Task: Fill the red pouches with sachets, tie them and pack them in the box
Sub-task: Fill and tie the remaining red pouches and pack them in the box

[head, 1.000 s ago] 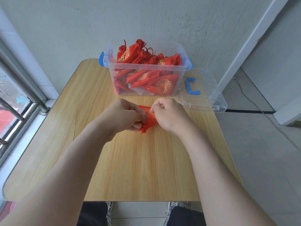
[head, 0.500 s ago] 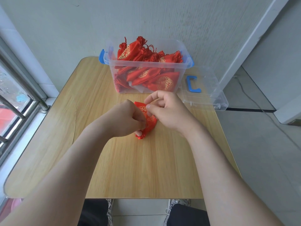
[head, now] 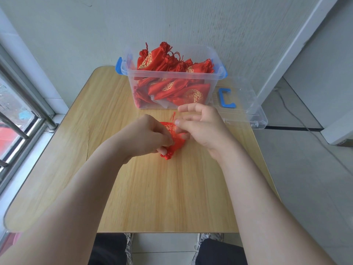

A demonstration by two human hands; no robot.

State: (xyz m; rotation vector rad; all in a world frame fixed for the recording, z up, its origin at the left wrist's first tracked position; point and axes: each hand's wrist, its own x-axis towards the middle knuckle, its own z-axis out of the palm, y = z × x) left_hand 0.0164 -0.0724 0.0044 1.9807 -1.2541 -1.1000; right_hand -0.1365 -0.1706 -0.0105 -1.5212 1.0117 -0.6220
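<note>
One red pouch (head: 176, 145) sits clenched in left fingers (head: 164, 138), right fingers (head: 179, 122) pinching its drawstring (head: 173, 116).

A light wooden surface (head: 152, 188) with a rounded far-left corner stands against a pale, rough-textured wall (head: 76, 25). Left of the surface, a window (head: 13, 119) with metal bars (head: 41, 107) lets in daylight above a whitish sill (head: 24, 169). Right of the surface, a white frame (head: 298, 39) slants up beside the wall. Grey floor tiles (head: 305, 178) spread out below it, with a thin cable (head: 284, 106) lying across them. At the far right sits the corner of a white unit (head: 340, 131).
</note>
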